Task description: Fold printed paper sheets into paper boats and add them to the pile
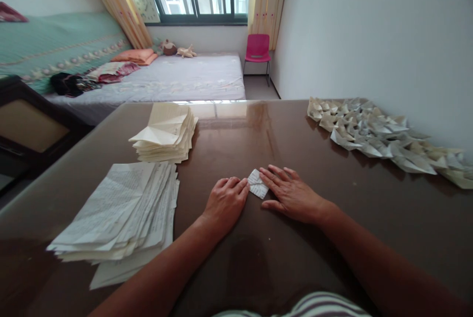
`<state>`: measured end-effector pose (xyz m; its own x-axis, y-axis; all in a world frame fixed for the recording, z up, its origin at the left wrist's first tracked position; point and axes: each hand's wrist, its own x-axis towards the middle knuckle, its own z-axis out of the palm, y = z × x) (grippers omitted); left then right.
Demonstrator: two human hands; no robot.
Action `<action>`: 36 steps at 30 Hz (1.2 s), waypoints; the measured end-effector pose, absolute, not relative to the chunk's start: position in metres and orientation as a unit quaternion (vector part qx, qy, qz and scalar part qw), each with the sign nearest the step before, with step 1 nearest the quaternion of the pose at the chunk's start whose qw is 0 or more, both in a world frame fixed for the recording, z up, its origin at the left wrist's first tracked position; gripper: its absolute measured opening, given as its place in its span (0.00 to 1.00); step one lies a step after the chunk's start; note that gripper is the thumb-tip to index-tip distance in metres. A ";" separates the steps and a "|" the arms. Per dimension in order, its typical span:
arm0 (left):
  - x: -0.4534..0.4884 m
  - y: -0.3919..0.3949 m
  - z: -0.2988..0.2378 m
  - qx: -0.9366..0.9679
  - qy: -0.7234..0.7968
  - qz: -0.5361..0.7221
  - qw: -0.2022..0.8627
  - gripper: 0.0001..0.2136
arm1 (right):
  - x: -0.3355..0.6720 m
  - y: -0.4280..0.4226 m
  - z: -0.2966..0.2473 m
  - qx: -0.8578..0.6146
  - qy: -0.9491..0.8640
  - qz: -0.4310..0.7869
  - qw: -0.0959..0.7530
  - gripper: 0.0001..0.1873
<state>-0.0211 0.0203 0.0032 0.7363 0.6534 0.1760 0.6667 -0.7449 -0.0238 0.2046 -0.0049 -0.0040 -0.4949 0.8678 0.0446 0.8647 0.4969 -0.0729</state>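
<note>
Striped clothing (328,304) lies nearest; left fingers (242,185), bunched, and right fingers (272,178), spread, touch folded paper (257,186).

A small folded piece of white paper (257,186), lying on the glossy brown table (229,144)
It sits cornerwise, roughly diamond-shaped, one point toward the near side, with dark marks too small for me to read running over its face. Creased across the middle, its far right edge partly covered, it rests about midway between the left and right sides.
</note>
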 end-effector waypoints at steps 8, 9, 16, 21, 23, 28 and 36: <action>-0.019 0.020 0.003 -0.932 -0.352 -0.073 0.044 0.13 | 0.197 -0.015 0.008 -0.520 -0.854 0.002 0.030 0.29; -0.018 0.019 0.002 -0.932 -0.352 -0.071 0.046 0.13 | 0.196 -0.015 0.009 -0.521 -0.853 0.000 0.033 0.28; -0.014 0.016 0.000 -0.928 -0.363 -0.058 0.065 0.14 | 0.193 -0.001 0.013 -0.583 -0.811 -0.018 0.039 0.15; -0.014 0.021 -0.003 -0.928 -0.364 -0.068 0.045 0.16 | 0.195 0.007 0.004 -0.625 -0.779 0.001 0.058 0.15; -0.016 0.023 -0.004 -0.930 -0.358 -0.074 0.039 0.16 | 0.196 0.008 0.000 -0.629 -0.773 0.027 0.080 0.14; -0.019 0.026 -0.005 -0.931 -0.355 -0.083 0.034 0.14 | 0.197 0.010 -0.005 -0.614 -0.762 0.133 0.159 0.07; -0.022 0.029 -0.006 -0.916 -0.359 -0.164 0.070 0.13 | 0.192 0.010 -0.003 -0.573 -0.721 0.233 0.313 0.04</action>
<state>-0.0215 0.0291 -0.0060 0.6888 0.6347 0.3503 0.6805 -0.7327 -0.0105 0.1924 0.0098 -0.0027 -0.1467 0.9717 0.1850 0.6803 0.2349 -0.6943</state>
